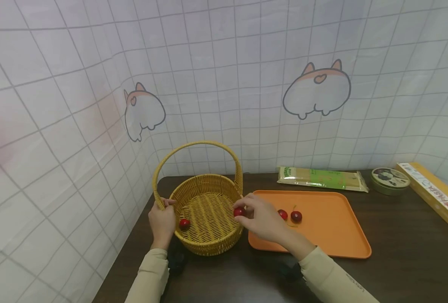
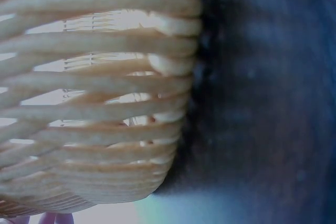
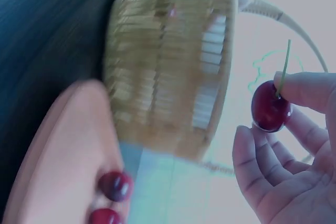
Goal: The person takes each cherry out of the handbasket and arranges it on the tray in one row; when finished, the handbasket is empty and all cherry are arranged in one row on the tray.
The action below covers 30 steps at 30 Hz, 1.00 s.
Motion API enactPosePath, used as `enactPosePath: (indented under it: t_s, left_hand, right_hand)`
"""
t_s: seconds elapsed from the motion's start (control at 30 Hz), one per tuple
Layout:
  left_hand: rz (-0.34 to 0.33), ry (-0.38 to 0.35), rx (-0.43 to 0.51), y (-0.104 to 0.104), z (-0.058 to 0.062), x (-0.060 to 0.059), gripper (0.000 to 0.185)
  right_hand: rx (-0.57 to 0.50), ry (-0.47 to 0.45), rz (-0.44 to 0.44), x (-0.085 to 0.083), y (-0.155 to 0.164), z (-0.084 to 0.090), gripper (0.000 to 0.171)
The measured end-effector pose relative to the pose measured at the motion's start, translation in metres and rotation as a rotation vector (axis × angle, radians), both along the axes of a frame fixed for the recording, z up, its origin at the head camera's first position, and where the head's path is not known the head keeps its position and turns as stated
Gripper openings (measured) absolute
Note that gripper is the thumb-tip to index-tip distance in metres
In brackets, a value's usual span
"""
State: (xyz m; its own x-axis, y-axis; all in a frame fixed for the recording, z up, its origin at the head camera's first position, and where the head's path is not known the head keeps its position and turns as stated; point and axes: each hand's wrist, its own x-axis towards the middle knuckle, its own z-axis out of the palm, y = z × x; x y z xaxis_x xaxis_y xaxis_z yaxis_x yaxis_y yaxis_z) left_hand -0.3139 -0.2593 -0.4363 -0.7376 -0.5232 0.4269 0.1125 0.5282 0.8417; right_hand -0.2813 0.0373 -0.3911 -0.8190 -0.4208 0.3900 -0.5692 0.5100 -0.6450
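My left hand (image 1: 161, 221) grips the yellow wicker basket (image 1: 213, 248) at its left rim, by the foot of the tall arched handle (image 1: 205, 143). One dark red cherry (image 1: 184, 224) lies inside, near the left wall. Between thumb and fingertips, my right hand (image 1: 263, 219) pinches another cherry (image 3: 270, 107) at the basket's right rim; its green stem points up in the right wrist view. Behind that hand, two cherries, one with a stem (image 1: 296, 216) and one partly hidden (image 1: 282, 214), rest on the orange tray (image 1: 333, 231). Woven basket wall (image 2: 94, 98) fills much of the left wrist view.
At the back of the dark table (image 1: 224, 282) lies a clear and green packet of noodles (image 1: 322, 179). To its right stand a round green tin (image 1: 390, 182) and a long yellow box (image 1: 436, 195). A white gridded curtain (image 1: 224, 84) hangs behind and at left.
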Motion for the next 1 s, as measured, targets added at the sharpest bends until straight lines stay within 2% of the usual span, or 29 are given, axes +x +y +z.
enactPosePath:
  t_s: [0.13,0.4,0.5,0.87,1.0]
  left_hand:
    - [-0.003,0.004,-0.004,0.0,0.001,-0.001,0.022]
    - [-0.014,0.019,0.012,0.001,0.002,-0.002,0.021]
    - [-0.016,0.017,0.011,0.001,0.002,-0.001,0.02]
    - [-0.009,0.017,0.016,0.001,0.002,0.002,0.017]
    - [-0.013,0.014,0.013,0.002,0.001,0.002,0.017]
  right_hand:
    - [-0.006,-0.014,-0.023,-0.005,0.026,-0.009,0.024]
    - [0.027,-0.055,-0.107,-0.028,0.074,-0.022,0.026]
    - [0.038,-0.056,-0.116,-0.033,0.091,-0.023,0.026]
    - [0.077,-0.148,-0.084,-0.043,0.143,-0.02,0.03]
    - [0.063,-0.175,-0.128,-0.045,0.164,-0.018,0.03]
